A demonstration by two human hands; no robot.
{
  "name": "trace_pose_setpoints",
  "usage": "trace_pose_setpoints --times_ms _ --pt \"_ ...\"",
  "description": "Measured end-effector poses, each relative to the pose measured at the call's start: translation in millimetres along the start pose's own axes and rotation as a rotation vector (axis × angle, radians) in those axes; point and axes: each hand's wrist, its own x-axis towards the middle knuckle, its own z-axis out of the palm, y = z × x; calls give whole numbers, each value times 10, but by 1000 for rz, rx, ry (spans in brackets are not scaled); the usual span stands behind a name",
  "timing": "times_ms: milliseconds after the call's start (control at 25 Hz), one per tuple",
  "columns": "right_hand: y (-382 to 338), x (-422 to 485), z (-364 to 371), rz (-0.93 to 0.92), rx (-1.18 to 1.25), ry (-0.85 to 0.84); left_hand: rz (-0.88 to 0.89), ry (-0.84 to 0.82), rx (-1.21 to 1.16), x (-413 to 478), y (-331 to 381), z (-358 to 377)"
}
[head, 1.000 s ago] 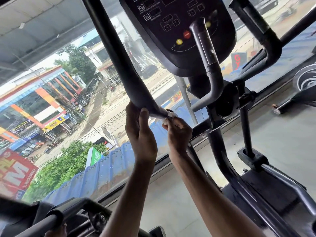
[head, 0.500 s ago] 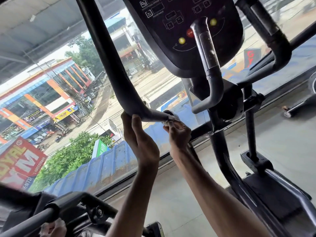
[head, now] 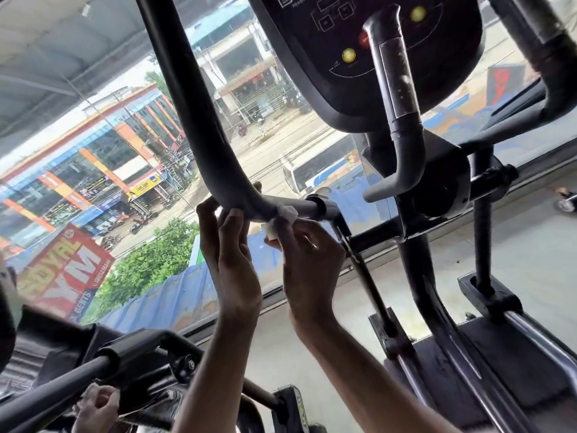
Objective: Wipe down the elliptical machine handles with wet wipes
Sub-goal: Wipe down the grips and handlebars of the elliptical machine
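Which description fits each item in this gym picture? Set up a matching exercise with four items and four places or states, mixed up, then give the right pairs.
Items:
1. left hand
2. white wipe
3. round yellow button
4. short grey grip

Descriptions:
A. on the dark console
B. pressed against the bar where the foam ends
C. curled round the bend of the long handle
D. upright in front of the console, with a worn, scuffed band

Pairs: 1-C, 2-B, 3-A, 4-D
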Motion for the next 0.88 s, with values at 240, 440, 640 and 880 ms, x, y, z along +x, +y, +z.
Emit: trace_pose_setpoints --times_ms 240,440,640,880 --pt "28 69 -25 -21 28 -17 -11 48 -4 -24 8 46" --pt "538 514 -124 45 -16 84 29 52 8 -42 -30 74" --pt "943 1007 -224 139 -54 215 70 46 9 -26 -71 82" --pt "932 1173 -378 100 -156 99 60 58 24 -31 -116 28"
